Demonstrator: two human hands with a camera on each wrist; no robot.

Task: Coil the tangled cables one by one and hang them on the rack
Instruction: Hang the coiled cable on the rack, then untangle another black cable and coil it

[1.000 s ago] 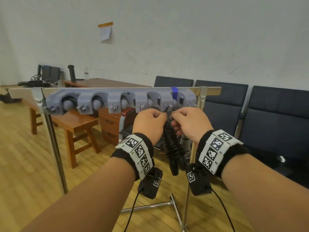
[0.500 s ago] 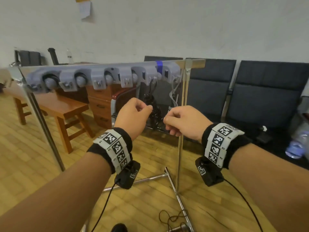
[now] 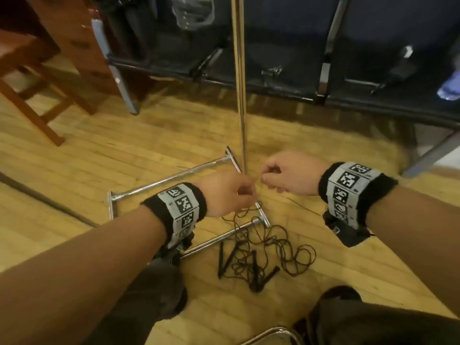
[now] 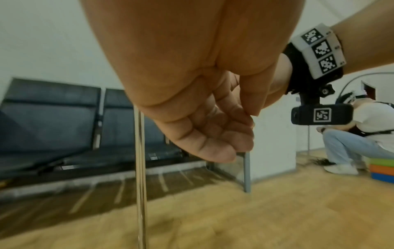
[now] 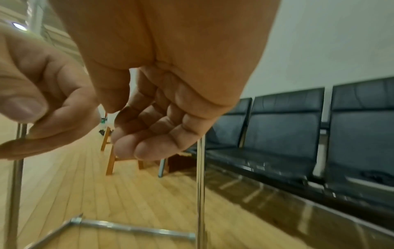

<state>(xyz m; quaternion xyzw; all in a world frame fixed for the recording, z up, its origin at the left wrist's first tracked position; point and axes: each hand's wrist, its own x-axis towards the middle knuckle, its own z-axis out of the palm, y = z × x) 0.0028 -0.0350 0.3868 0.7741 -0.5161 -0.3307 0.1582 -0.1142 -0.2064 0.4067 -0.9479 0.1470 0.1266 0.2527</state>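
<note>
Head view shows unfinished work: tangled black cables (image 3: 258, 255) lying on the wood floor (image 3: 124, 155) by the rack base (image 3: 174, 175), uncoiled. Hanging part of the rack out of frame (progress up there unknowable). Left hand (image 3: 227, 194) and right hand (image 3: 288, 174) loosely curled above the pile, apparently gripping nothing; wrist views show bare fingers.
</note>
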